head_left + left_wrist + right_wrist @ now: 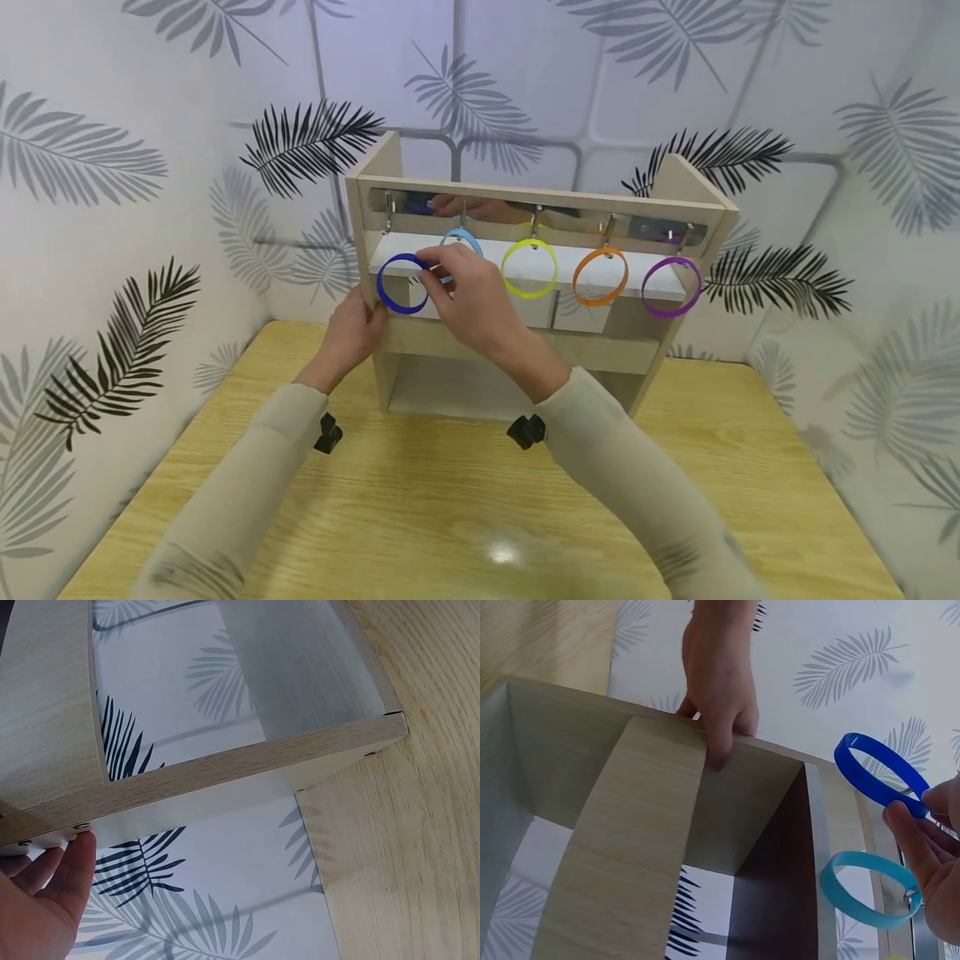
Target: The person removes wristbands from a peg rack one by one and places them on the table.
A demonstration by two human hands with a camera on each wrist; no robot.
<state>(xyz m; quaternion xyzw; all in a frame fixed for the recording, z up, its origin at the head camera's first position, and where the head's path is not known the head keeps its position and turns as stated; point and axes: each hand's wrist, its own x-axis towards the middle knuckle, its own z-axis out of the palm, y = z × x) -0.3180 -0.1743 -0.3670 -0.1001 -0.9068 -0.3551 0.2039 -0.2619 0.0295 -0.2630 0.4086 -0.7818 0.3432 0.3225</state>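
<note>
My right hand [480, 304] pinches a dark blue silicone wristband [380, 287] between thumb and fingers, in front of the leftmost hook [388, 212] of a wooden shelf unit [585, 353]. That hook carries no band. A light blue wristband [847, 904] hangs on the second hook, partly behind my right hand in the head view. Yellow [529, 296], orange [588, 302] and purple [663, 314] wristbands hang on the other hooks to the right. My left hand [348, 333] grips the unit's left side panel, thumb inside and fingers outside, as the right wrist view [721, 682] shows.
The shelf unit stands on a wood-grain table [435, 500], close to a wall [517, 83] with a leaf pattern. A shiny metal strip [495, 210] bears the hooks, above a white ledge [487, 258]. Black wrist mounts [527, 431] sit at both sleeves.
</note>
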